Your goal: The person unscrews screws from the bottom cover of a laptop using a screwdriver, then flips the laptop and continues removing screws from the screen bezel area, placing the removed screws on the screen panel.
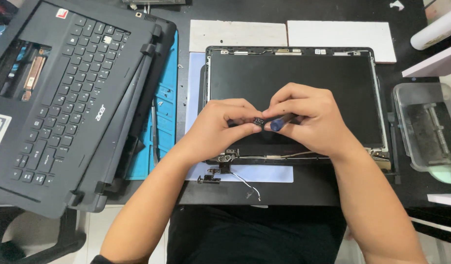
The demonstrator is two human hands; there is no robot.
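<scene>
A bare laptop screen panel (294, 80) lies flat on the dark desk in front of me, its bezel off and thin cables along its lower edge. Above its lower half my left hand (220, 124) pinches a small black part (258, 121) between thumb and fingers. My right hand (308, 120) grips a blue-handled screwdriver (280, 122), its end meeting the small part. A loose metal hinge (210, 177) with a thin wire (250, 188) lies near the panel's lower left corner.
A black laptop base with keyboard (64, 88) sits tilted at the left over a blue work mat (164, 102). Two pale boards (289, 33) lie behind the panel. A clear plastic tray (423, 124) holding metal parts stands at the right, with a white roll (438, 27) above.
</scene>
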